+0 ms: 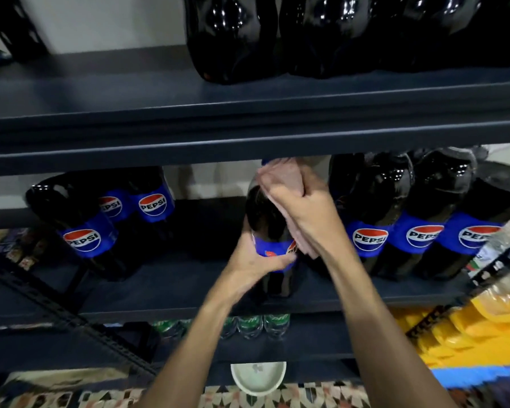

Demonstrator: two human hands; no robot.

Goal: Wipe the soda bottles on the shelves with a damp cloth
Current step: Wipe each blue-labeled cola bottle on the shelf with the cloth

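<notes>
A large dark Pepsi bottle (262,213) with a blue label stands at the middle of the middle shelf (171,290). My left hand (255,260) grips it around the label. My right hand (304,213) holds a pink cloth (280,178) against the bottle's neck and shoulder, hiding the cap. Three more Pepsi bottles (83,228) stand to the left and three Pepsi bottles (424,225) stand to the right on the same shelf.
Dark bottles (233,39) line the upper shelf (189,134), whose front edge hangs just above my hands. Green-labelled small bottles (248,325) sit on the lower shelf. A white bowl (258,378) rests on a patterned floor. Yellow packets (468,334) lie at right.
</notes>
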